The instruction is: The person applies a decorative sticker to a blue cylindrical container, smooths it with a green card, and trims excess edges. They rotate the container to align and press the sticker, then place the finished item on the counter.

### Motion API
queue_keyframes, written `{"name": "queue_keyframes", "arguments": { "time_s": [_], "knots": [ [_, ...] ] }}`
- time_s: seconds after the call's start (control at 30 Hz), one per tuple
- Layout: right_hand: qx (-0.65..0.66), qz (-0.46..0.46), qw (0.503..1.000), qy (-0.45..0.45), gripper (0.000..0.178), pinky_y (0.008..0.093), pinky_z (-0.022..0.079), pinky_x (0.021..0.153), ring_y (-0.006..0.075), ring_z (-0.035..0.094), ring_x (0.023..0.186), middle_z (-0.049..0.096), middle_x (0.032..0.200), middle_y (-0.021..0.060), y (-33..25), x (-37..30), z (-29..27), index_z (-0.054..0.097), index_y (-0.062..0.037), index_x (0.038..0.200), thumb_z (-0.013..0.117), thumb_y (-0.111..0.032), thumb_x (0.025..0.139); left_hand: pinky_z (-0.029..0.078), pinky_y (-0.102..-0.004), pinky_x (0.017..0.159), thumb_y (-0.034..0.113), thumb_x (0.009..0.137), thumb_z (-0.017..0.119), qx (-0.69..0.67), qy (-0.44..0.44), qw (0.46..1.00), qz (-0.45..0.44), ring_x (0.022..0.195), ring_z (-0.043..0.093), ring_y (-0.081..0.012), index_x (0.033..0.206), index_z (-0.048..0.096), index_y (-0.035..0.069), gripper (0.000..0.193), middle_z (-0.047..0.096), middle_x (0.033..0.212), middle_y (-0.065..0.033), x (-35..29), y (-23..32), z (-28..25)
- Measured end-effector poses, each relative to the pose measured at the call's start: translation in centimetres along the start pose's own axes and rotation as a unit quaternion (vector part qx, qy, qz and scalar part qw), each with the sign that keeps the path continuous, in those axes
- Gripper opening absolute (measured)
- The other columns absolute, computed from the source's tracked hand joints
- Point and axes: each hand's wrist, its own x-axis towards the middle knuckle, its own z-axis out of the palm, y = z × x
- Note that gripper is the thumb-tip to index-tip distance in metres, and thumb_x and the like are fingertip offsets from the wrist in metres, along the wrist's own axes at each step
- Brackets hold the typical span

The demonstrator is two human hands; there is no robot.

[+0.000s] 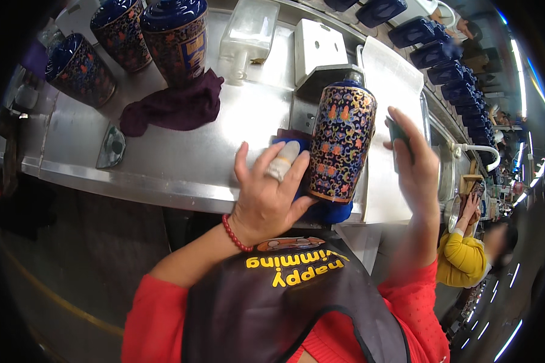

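A dark blue bottle [343, 142] with a colourful floral and scroll pattern lies on a blue cloth [330, 212], its clear neck pointing away from me. At its left side is my left hand [266, 193], fingers spread, thumb by the bottle's base and index finger against its side. One finger wears a pale wrapped cover [283, 160], and a red bead bracelet [235, 233] circles the wrist. To the right of the bottle and apart from it, my right hand [415, 160] holds a small dark green piece [399, 134] between thumb and fingers; its exact kind is unclear.
Patterned blue bottles [174, 45] stand at the far left beside a purple cloth [175, 103]. A clear glass bottle [248, 30] and a white block [318, 49] sit behind. Several dark blue bottles [427, 54] line the far right. A person in yellow [466, 257] works at the right.
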Motion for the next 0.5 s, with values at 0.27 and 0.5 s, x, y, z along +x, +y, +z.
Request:
{"name": "queue_keyframes", "arguments": {
  "time_s": [0.27,0.5],
  "knots": [
    [-0.039,-0.098,0.994,0.007,0.073,0.0439,0.052,0.1,0.0392,0.06,0.122,0.051,0.146,0.0284,-1.5,-7.1,4.5,0.064,-0.0045,0.133,0.08,0.01,0.064,0.015,-0.0708,0.115,0.041,0.078,0.081,0.071,-0.014,0.995,0.066,0.132,0.051,-0.0348,0.141,0.057,0.005,0.077,0.063,0.132,-0.0178,1.5,0.6,-1.5],
    [-0.036,-0.052,0.998,0.013,0.067,0.0474,0.049,0.104,0.0453,0.055,0.128,0.047,0.149,0.0307,-2.4,-9.1,6.3,0.07,-0.0181,0.13,0.082,0.002,0.067,0.017,-0.0573,0.118,0.048,0.102,0.054,-0.239,-0.026,0.969,-0.061,0.14,0.041,-0.0425,0.156,0.036,0.004,0.071,0.051,0.148,-0.0209,1.1,-0.5,0.8]
  ]
}}
